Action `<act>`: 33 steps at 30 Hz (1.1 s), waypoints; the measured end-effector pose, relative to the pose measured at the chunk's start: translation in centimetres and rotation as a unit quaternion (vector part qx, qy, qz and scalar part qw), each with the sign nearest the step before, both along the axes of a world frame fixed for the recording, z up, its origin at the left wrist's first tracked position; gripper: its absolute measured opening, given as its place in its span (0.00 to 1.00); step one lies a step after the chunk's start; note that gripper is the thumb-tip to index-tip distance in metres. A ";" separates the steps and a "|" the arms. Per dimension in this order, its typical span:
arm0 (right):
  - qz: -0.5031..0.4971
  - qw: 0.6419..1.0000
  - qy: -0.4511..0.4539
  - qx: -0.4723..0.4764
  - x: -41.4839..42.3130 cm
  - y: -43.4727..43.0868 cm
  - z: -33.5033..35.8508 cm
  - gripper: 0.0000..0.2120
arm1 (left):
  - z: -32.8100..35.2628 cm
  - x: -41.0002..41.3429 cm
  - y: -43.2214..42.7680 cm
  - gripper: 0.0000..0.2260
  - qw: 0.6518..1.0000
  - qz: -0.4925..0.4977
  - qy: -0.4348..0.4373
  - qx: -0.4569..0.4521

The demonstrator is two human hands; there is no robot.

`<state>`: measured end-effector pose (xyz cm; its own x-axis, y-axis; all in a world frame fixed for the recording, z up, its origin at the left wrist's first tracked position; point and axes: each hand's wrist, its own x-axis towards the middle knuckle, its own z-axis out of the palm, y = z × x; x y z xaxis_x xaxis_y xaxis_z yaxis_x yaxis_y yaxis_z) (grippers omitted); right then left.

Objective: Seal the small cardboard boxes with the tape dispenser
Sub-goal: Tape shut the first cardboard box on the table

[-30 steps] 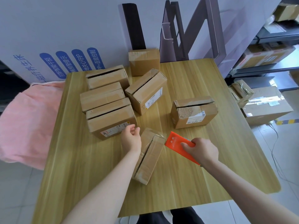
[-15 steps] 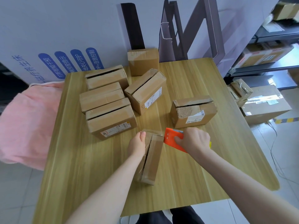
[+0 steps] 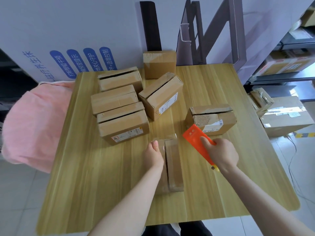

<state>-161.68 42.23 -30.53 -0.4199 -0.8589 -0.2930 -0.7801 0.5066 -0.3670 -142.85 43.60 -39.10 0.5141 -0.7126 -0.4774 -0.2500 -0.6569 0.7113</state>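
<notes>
Seven small cardboard boxes sit on the wooden table (image 3: 85,184): three packed together at the left (image 3: 114,98), one upright at the back edge (image 3: 159,64), one skewed in the middle (image 3: 162,96), one at the right (image 3: 211,119), and the near box (image 3: 173,166) lying lengthwise toward the person. The left hand (image 3: 153,155) rests against this box's left side, thumb on top – the other fingers are hidden. The right hand (image 3: 221,155) grips the one orange tape dispenser (image 3: 196,138), lifted just right of the near box's far end and overlapping the right box in view. A pink cloth (image 3: 34,123) lies beside the table's left edge – larger cartons (image 3: 286,114) stand on the floor at right.
</notes>
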 end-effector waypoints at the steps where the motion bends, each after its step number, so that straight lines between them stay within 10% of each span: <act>1: -0.040 0.997 -0.061 -0.031 0.0 0.3 0.6 0.26 | 0.1 -0.4 0.1 0.21 0.999 0.034 0.020 -0.003; 6: -0.168 0.926 -0.324 -0.101 1.7 2.2 2.6 0.26 | 1.3 -2.6 1.2 0.16 0.982 0.147 0.111 -0.041; 11: -0.216 0.906 -0.355 -0.078 3.8 3.7 1.4 0.23 | 1.1 -2.7 2.4 0.19 0.977 0.132 0.151 -0.067; 20: -0.222 0.897 -0.374 -0.080 3.6 3.8 1.2 0.23 | 0.4 -0.6 3.9 0.14 0.937 -0.168 -0.182 -0.246; 33: -0.265 0.874 -0.402 -0.070 3.1 3.4 0.8 0.23 | 2.8 0.6 -2.0 0.26 0.830 -0.489 -0.268 -0.019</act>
